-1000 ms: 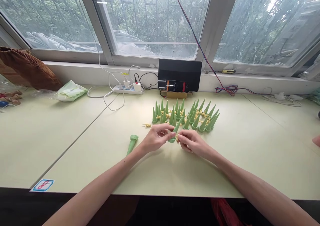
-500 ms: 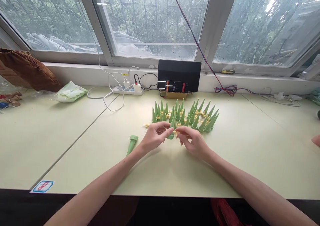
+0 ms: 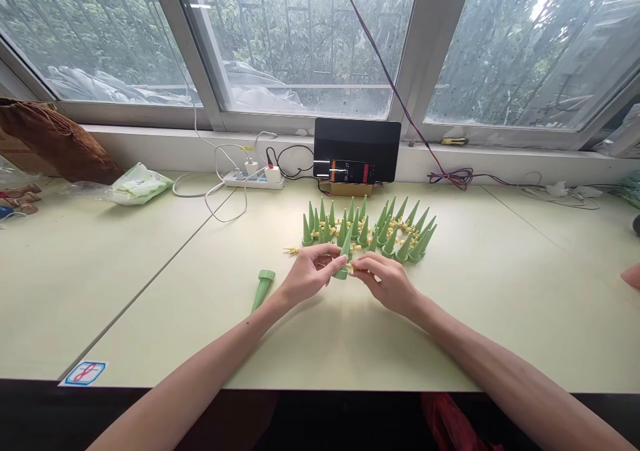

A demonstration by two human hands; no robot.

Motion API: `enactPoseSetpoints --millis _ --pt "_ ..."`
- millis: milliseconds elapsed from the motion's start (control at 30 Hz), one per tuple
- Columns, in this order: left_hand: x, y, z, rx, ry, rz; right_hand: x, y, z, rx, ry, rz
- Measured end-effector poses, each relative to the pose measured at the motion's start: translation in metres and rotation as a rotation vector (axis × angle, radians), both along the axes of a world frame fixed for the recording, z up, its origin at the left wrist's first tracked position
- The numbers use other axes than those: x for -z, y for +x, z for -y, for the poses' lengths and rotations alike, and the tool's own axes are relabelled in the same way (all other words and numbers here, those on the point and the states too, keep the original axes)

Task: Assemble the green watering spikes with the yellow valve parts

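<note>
My left hand (image 3: pixel 310 274) pinches a green plastic cone (image 3: pixel 344 258) and holds it upright, base on the table, just in front of a cluster of several upright green cones with small yellow pieces (image 3: pixel 370 228). My right hand (image 3: pixel 387 283) is closed on a small yellow piece (image 3: pixel 354 269) at the cone's base. A single green cone (image 3: pixel 263 290) lies on its side to the left of my left wrist. A loose yellow piece (image 3: pixel 291 250) lies left of the cluster.
A black screen with a phone (image 3: pixel 356 152) leans against the window sill behind the cones. A power strip with cables (image 3: pixel 255 179), a green packet (image 3: pixel 137 183) and a brown bag (image 3: pixel 55 141) lie at the left. Another person's fingertip (image 3: pixel 631 276) shows at the right edge.
Both hands carried the cone away from me toward the cluster and turned it from tilted to upright on the table. The right hand stays at its base.
</note>
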State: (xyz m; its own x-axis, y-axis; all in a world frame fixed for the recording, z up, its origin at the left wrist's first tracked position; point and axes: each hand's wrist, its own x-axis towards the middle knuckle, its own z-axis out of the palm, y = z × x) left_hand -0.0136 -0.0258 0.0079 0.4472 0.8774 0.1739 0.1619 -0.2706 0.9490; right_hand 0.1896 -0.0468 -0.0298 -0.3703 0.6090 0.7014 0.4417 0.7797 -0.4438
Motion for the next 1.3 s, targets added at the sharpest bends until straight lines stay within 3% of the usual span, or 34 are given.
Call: enactPoseSetpoints --millis 167,300,400,533,633,733,900,1100,1300 --pt "0.004 -0.001 -0.002 0.003 0.093 -0.035 -0.001 -0.003 0.003 0.007 -0.146 -0.07" --pt "0.009 -0.001 -0.004 0.042 0.146 -0.04 -0.004 -0.005 0.006 -0.028 -0.483 -0.238" --pt "0.011 -0.001 -0.005 0.059 0.188 -0.053 -0.008 -0.004 0.005 -0.139 -0.762 -0.36" --pt "0.011 -0.001 -0.005 0.047 0.239 -0.062 -0.012 0.0 0.003 -0.265 -1.026 -0.475" --pt "0.01 0.0 -0.005 0.045 0.261 -0.058 -0.012 0.001 0.001 -0.308 -1.166 -0.551" --pt "0.01 0.001 -0.004 0.04 0.273 -0.063 -0.011 0.0 0.0 -0.295 -1.213 -0.574" --pt "0.009 0.002 -0.003 0.018 0.249 -0.081 -0.009 -0.006 0.003 -0.168 -1.02 -0.52" --pt "0.006 0.001 -0.001 -0.028 0.124 -0.038 -0.009 -0.008 0.009 0.082 -0.424 -0.179" --pt "0.0 0.001 0.001 -0.032 0.014 0.015 -0.002 -0.004 0.004 0.099 -0.116 0.063"
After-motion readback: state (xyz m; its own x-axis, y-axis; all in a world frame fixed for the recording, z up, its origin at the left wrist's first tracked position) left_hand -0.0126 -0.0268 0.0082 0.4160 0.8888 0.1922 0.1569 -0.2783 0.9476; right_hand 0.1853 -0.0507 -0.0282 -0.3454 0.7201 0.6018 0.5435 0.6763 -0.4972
